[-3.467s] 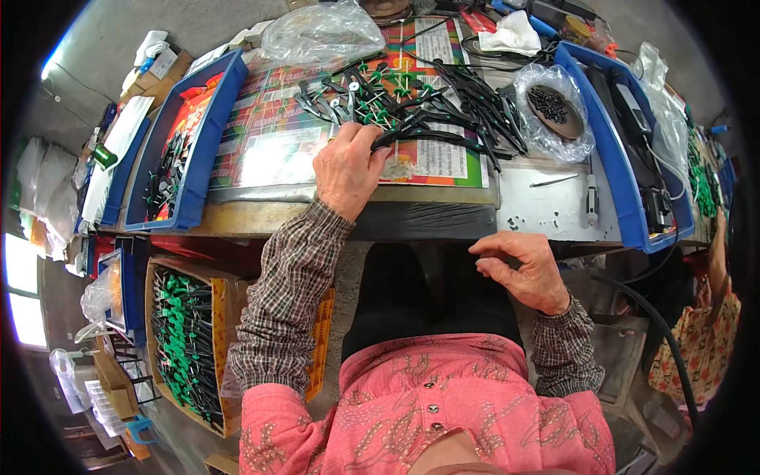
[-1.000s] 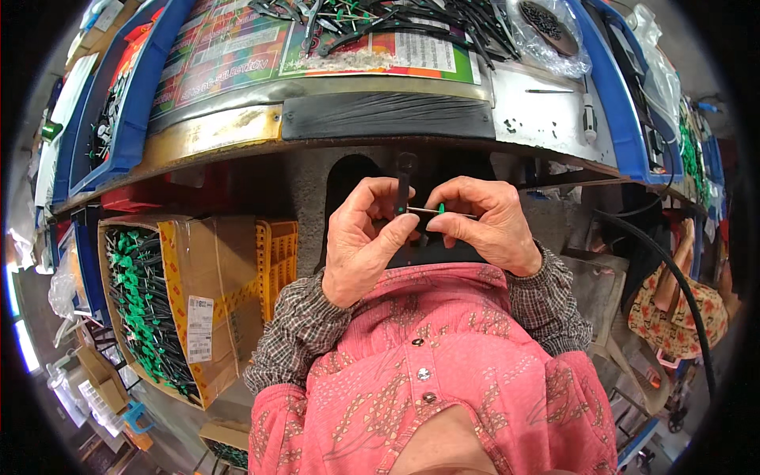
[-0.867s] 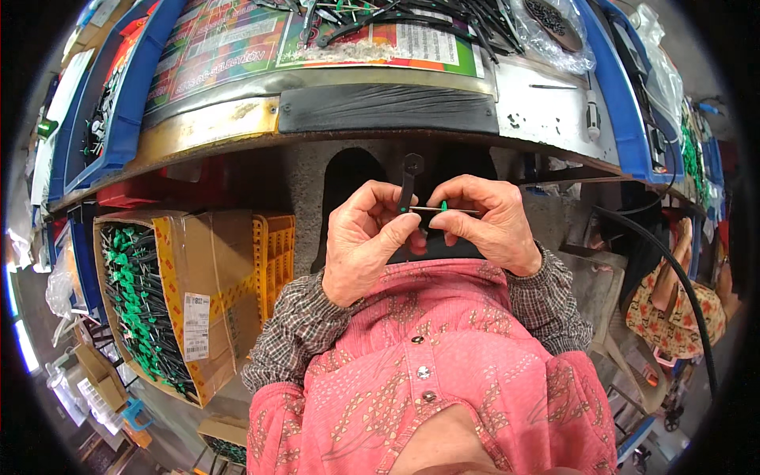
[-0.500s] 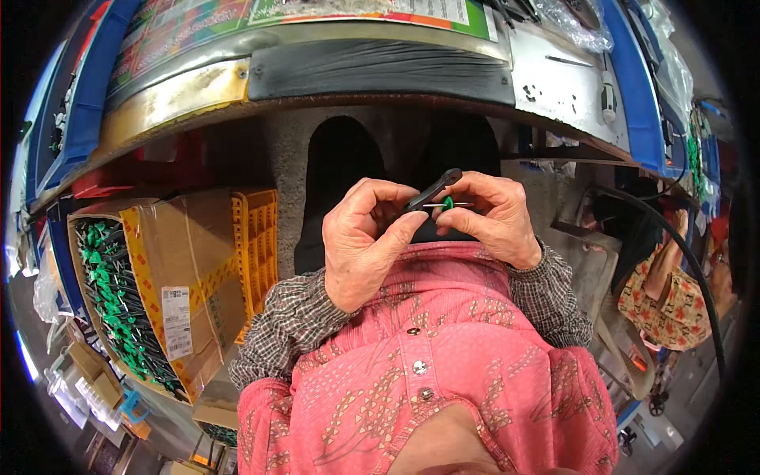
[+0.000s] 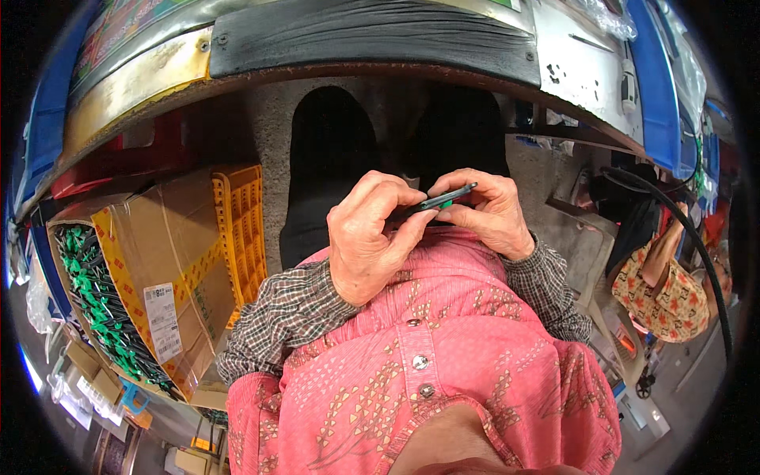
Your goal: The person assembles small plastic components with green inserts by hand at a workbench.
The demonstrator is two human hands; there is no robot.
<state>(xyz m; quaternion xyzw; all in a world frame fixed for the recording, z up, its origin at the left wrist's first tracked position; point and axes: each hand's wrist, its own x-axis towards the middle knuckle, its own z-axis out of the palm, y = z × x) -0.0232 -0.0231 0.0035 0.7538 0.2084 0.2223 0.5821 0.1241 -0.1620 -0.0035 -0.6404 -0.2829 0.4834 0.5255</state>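
Observation:
Above my lap, both hands are close together at a slim black part (image 5: pixel 450 195). My left hand (image 5: pixel 366 241) is closed on its near end, thumb and fingers pinching it. My right hand (image 5: pixel 492 212) pinches a small green piece (image 5: pixel 446 204) that sits against the underside of the black part. Fingers hide most of the green piece, and the metal pin on it cannot be seen now. The far tip of the black part sticks out over my right fingers.
A workbench edge (image 5: pixel 372 39) curves in front of my knees, with a screwdriver (image 5: pixel 628 87) and blue bins (image 5: pixel 661 87) at right. To my left stand a cardboard box (image 5: pixel 170 261) of black-and-green parts and an orange crate (image 5: pixel 241 229). Another person (image 5: pixel 661 293) sits at right.
The black part has tipped from steep to nearly level, and its tip has moved right. The green piece now lies against it, and the pin is out of sight. My view has shifted slightly.

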